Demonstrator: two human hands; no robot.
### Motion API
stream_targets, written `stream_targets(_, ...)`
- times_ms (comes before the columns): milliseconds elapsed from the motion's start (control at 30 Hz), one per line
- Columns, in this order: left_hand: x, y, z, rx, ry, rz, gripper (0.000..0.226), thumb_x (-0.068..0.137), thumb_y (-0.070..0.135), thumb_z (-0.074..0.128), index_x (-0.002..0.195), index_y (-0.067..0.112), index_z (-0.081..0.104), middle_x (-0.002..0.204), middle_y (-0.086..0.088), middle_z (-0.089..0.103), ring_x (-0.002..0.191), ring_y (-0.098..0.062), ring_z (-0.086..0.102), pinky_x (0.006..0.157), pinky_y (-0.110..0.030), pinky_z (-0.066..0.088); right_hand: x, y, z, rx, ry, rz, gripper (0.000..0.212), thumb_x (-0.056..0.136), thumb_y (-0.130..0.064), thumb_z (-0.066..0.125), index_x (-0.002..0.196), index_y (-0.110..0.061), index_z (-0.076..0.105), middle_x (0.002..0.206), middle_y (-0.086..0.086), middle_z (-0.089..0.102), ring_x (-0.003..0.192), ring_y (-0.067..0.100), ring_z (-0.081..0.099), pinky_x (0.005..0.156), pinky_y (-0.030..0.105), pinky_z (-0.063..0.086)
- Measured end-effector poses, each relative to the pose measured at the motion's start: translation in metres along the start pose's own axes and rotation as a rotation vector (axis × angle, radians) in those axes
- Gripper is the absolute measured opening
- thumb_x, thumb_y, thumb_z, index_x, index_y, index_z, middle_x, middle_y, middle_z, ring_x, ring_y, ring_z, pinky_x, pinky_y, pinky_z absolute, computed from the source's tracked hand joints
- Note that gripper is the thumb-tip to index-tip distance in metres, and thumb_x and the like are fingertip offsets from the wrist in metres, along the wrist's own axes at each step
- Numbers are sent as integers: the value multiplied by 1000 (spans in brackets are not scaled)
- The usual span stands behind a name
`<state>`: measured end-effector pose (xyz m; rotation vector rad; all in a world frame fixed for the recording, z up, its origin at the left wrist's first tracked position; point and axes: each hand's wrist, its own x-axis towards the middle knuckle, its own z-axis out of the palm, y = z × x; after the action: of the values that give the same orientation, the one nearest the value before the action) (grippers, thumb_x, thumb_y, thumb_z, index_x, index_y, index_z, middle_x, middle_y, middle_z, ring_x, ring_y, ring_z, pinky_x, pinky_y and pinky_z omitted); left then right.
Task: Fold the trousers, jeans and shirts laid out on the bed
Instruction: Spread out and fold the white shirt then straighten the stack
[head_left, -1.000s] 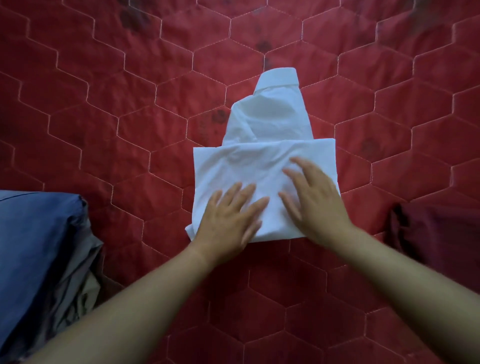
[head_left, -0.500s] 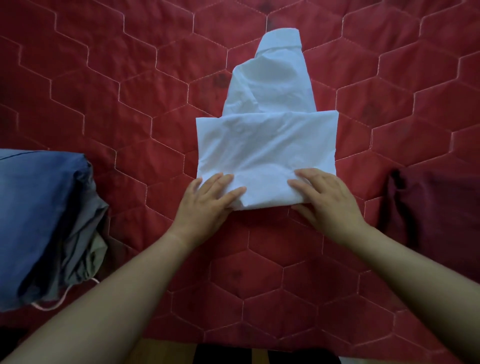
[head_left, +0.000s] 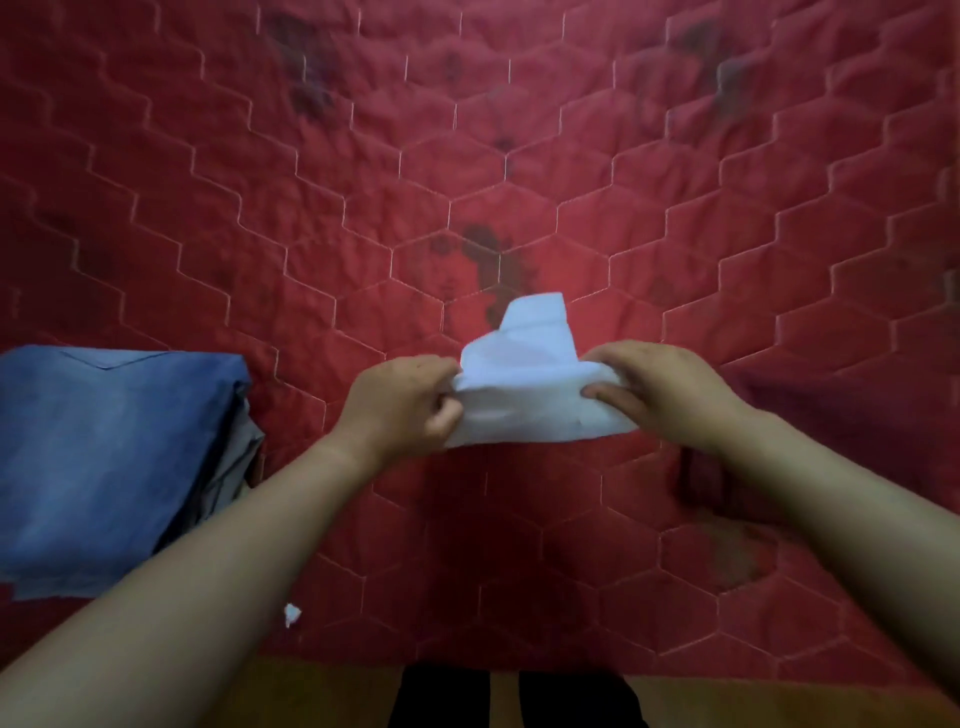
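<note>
Left hand (head_left: 402, 402) and right hand (head_left: 657, 392) pinch the white shirt's (head_left: 530, 395) side edges above the red bed (head_left: 467, 182); level, even grips should keep its folds aligned.

Bare quilt (head_left: 519, 156) ahead; jeans (head_left: 104, 457) crowd left.

A red quilted bedspread (head_left: 675, 218) with hexagonal stitching and dark stains covers the bed. A small white scrap (head_left: 292, 614) lies near its front edge. Wooden floor (head_left: 727, 701) shows below.
</note>
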<state>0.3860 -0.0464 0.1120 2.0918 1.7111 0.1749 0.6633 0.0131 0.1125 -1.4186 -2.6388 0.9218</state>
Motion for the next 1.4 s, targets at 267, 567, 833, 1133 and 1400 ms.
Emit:
stream_targets(267, 68, -30, 61, 69, 57, -198, 46, 88, 35, 51, 133, 29, 48, 139, -2, 45, 128, -24, 38, 102, -48, 26, 79, 19, 60, -71, 261, 216, 44, 93, -34, 52, 132, -13, 49, 141, 9, 42, 130, 28, 38, 102, 47, 28)
stream_targets(567, 53, -36, 159, 66, 43, -307, 53, 90, 47, 30, 142, 40, 29, 156, 0, 18, 144, -20, 12, 109, -58, -2, 92, 32, 155, -101, 192, 355, 57, 91, -50, 40, 144, -43, 21, 158, -4, 8, 144, 26, -2, 103, 69, 5)
stream_targets(833, 53, -26, 166, -158, 277, -976, 61, 87, 56, 44, 143, 46, 21, 156, -11, 5, 140, -32, 10, 101, -61, 22, 88, 23, 159, -23, 328, 642, 59, 87, -63, 35, 142, -51, 18, 155, 9, 7, 135, 30, 15, 96, 50, 27)
stream_targets(1133, 56, -13, 148, -388, 280, -1008, 68, 87, 56, 49, 144, 44, 16, 124, -17, 43, 95, -36, 55, 81, -39, 44, 79, 6, 160, 307, 415, 739, 57, 90, -53, 45, 142, -48, 22, 105, 4, 38, 84, 26, 47, 73, 30, 30)
stream_targets(1400, 30, -13, 127, -570, 286, -805, 48, 91, 41, 51, 137, 40, 35, 121, -2, 61, 98, -25, 61, 75, -23, 36, 46, -5, 156, 578, 413, 771, 50, 89, -47, 53, 136, -38, 38, 126, 2, 58, 111, 26, 54, 79, 22, 33)
